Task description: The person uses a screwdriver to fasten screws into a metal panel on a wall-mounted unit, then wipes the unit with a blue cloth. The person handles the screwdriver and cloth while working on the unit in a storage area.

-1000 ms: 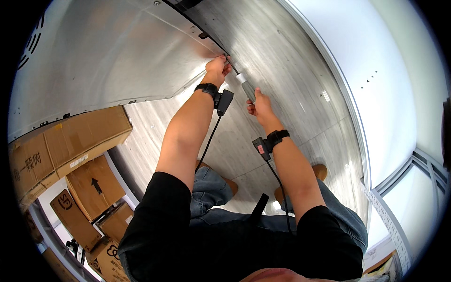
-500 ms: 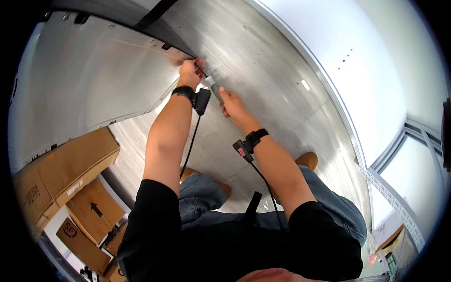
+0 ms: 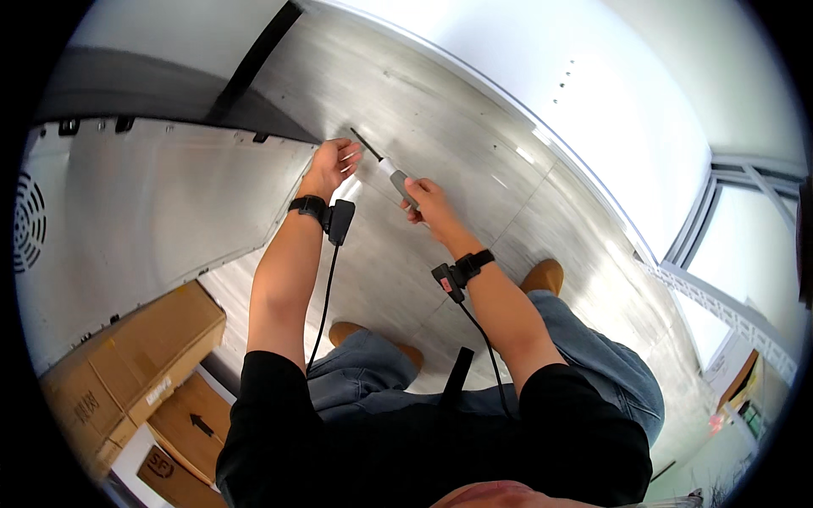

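Note:
My right hand (image 3: 430, 206) is closed round the grey and white handle of a screwdriver (image 3: 398, 179). Its dark shaft points up and to the left, the tip clear of the metal case. Beside the shaft, my left hand (image 3: 330, 165) is open, its fingers loosely bent and apart. That hand is at the corner of a large silver metal case (image 3: 178, 203); whether it touches the edge I cannot tell. Small slots and screws line the case's far edge, and a round vent pattern shows at its left.
Cardboard boxes (image 3: 144, 347) stand below the case at the left. A black strap (image 3: 254, 63) runs along the dark side behind it. A long white panel (image 3: 542, 76) borders the grey floor (image 3: 500, 186) at the right. Cables hang from both wrist straps.
The screwdriver's tip has come away from the case's corner. My left fingers have left the shaft and spread. The whole view has shifted, showing more of the case's far side.

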Available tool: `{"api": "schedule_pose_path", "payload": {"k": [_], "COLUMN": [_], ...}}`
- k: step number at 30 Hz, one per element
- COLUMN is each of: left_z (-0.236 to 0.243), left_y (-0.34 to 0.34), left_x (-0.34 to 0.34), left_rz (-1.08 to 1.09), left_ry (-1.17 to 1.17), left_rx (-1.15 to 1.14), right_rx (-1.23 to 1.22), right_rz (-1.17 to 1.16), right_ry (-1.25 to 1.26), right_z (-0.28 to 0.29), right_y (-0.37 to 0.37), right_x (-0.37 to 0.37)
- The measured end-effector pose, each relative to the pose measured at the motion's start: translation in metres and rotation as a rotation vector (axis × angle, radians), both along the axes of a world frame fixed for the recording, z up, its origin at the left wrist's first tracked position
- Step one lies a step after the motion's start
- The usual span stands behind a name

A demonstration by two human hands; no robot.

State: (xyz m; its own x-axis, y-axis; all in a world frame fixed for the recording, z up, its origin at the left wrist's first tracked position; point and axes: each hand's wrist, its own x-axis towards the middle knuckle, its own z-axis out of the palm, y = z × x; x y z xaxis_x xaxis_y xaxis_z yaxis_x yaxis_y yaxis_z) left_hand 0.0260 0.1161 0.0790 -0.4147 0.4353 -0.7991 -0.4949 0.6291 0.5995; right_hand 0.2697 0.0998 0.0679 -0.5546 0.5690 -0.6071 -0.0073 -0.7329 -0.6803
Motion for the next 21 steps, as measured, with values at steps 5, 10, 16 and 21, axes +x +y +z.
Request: {"api": "schedule_pose_path", "payload": {"k": [5,10,16,21], "left_z": [0.053,0.061,0.051,0.042], "left_y": [0.077,0.167,0.251,0.287], "left_x": [0.087,0.185,0.264,0.288], "left_rz": [-0.354,-0.698,-0.992,-0.974], "left_ry": [0.119,0.425,0.865,1.011], "left_rx": [0.247,0.496,0.604,0.463], "right_rx": [0.042,0.172,0.237,0.241], "right_rz": [-0.22,-0.567,-0.817,-0.898], "right_ry": [0.051,0.144,0.141,0.16], "right_z": [0.022,0.045,0.055,0.054], "right_y": [0.027,0.046,0.064,0.078], "right_x": [0.06,0.128,0.189,0.201]}}
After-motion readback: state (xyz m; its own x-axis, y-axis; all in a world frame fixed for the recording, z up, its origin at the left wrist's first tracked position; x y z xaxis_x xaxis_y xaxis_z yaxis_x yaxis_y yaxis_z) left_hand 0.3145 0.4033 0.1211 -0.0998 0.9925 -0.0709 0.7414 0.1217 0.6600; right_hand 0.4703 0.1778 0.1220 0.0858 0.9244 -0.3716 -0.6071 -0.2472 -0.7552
